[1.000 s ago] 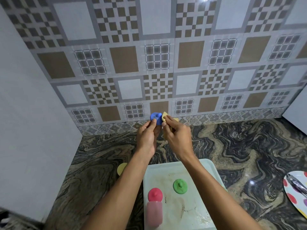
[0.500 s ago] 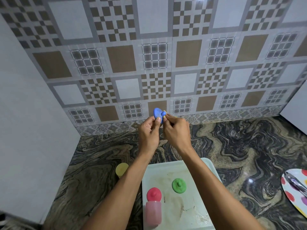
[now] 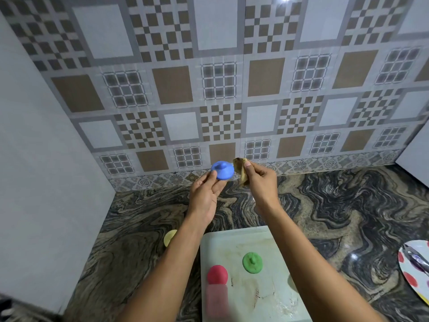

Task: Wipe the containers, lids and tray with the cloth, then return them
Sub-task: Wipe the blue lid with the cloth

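My left hand [image 3: 206,194] pinches a round blue lid [image 3: 222,170] by its edge, held up in front of the tiled wall with its knob facing me. Just to its right, my right hand [image 3: 261,180] grips a small folded yellowish cloth [image 3: 241,169], a little apart from the lid. Below my arms lies a pale, stained tray [image 3: 267,287]. On it sit a green lid [image 3: 252,262] and a pink container [image 3: 217,298] topped by a red lid [image 3: 217,274]. A yellow container [image 3: 170,237] stands on the counter left of the tray, partly hidden by my left forearm.
The dark marbled counter [image 3: 336,205] runs back to a patterned tile wall [image 3: 220,89]. A plain white panel [image 3: 41,147] closes the left side. At the right edge a spotted plate [image 3: 412,275] carries a metal utensil [image 3: 417,260].
My hands have drawn apart: the cloth has come off the blue lid and moved right. The lid has turned so its knobbed top faces me.
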